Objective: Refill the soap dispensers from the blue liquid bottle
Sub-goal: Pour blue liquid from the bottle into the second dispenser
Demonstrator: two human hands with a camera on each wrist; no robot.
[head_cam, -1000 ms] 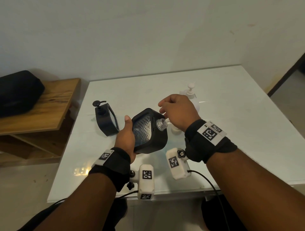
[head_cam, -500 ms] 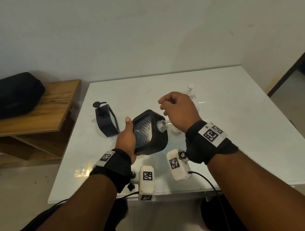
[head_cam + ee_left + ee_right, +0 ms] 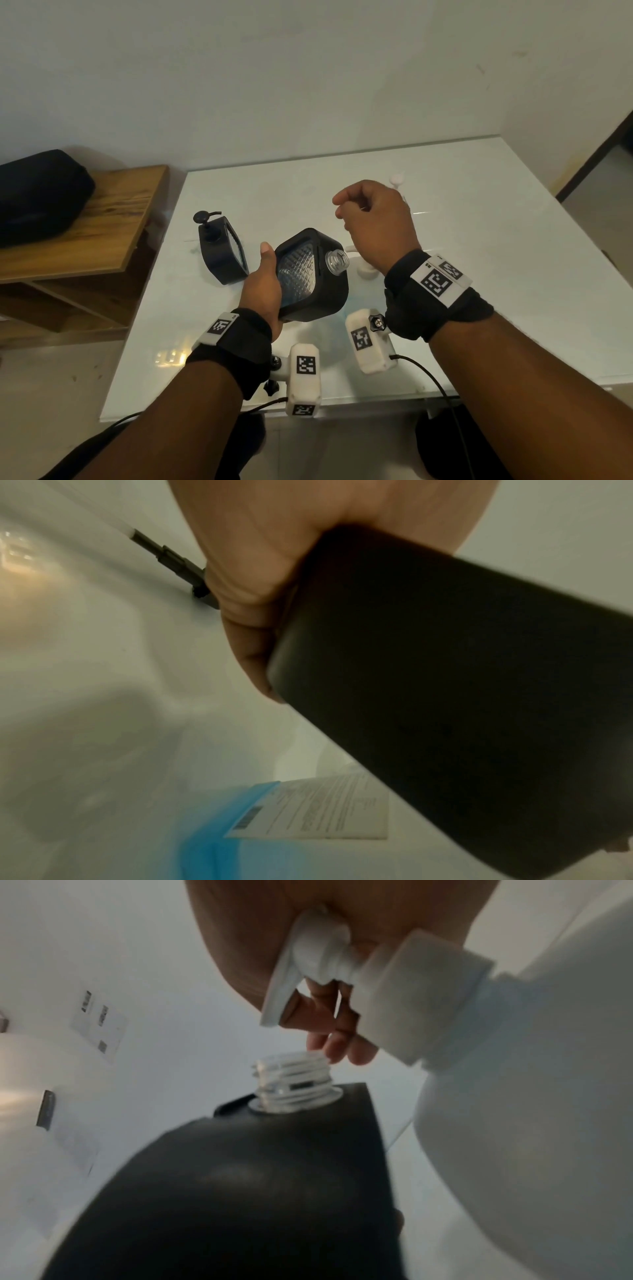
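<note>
My left hand (image 3: 262, 284) grips a black square soap dispenser (image 3: 315, 291) from the side and holds it tilted above the table. Its clear threaded neck (image 3: 337, 262) is uncapped and points to the right. My right hand (image 3: 370, 222) hovers above and behind the neck with its fingers (image 3: 339, 1045) curled; nothing shows in them. A bottle of blue liquid (image 3: 240, 829) with a paper label sits low in the left wrist view, under the dispenser (image 3: 445, 696). A second black dispenser (image 3: 221, 255) stands at the left with its pump on.
A white pump bottle (image 3: 514, 1123) stands close by my right wrist, and another white pump top (image 3: 397, 179) shows behind my right hand. A loose black pump stem (image 3: 164, 555) lies on the white table (image 3: 496, 240). A wooden shelf (image 3: 85, 233) holds a black bag (image 3: 37, 195).
My right hand has risen up and away from the dispenser's neck. The left hand keeps the dispenser tilted in almost the same place.
</note>
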